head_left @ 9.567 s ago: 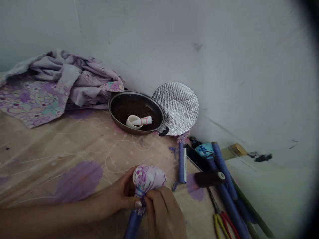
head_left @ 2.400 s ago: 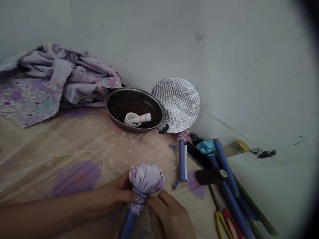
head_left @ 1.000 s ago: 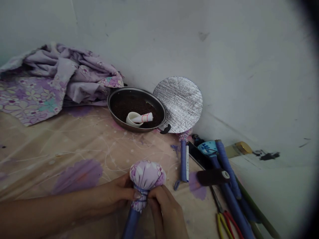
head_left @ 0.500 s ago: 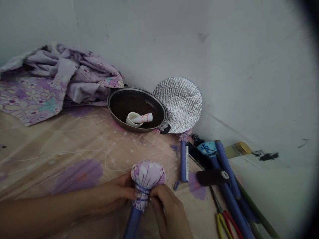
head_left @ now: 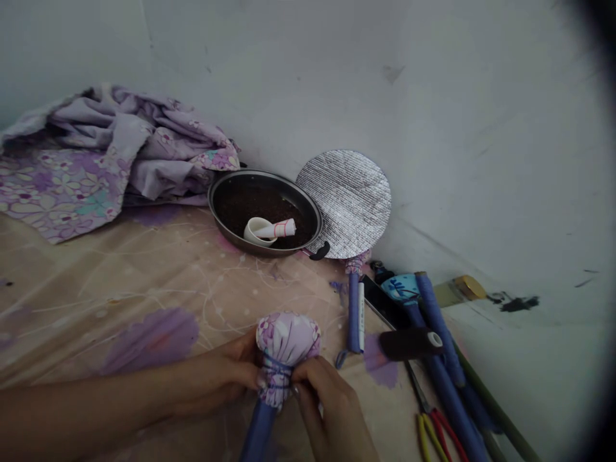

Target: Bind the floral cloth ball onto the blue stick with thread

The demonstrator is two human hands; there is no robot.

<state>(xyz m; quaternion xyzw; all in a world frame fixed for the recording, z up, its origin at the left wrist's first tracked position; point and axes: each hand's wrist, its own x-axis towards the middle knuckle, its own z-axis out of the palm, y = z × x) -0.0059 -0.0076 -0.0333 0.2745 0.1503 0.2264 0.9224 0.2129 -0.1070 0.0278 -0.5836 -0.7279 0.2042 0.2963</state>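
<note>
Floral-fabric bundle [head_left: 287, 343], bound at the neck with blue thread, sits on a blue foam rod [head_left: 257, 436] low in view, its long axis tilting down toward the person. Crumpled lilac cloth [head_left: 96, 160] lies far left on a printed sheet [head_left: 144, 289]. The left hand [head_left: 216, 375] curls around the neck; the right hand [head_left: 332, 410], equally close, pinches the binding. Behind stand a dark pan [head_left: 226, 221] and foil disc [head_left: 344, 202]; at right lie more blue rods [head_left: 447, 385] and red-and-yellow-handled pliers [head_left: 430, 436].
</note>
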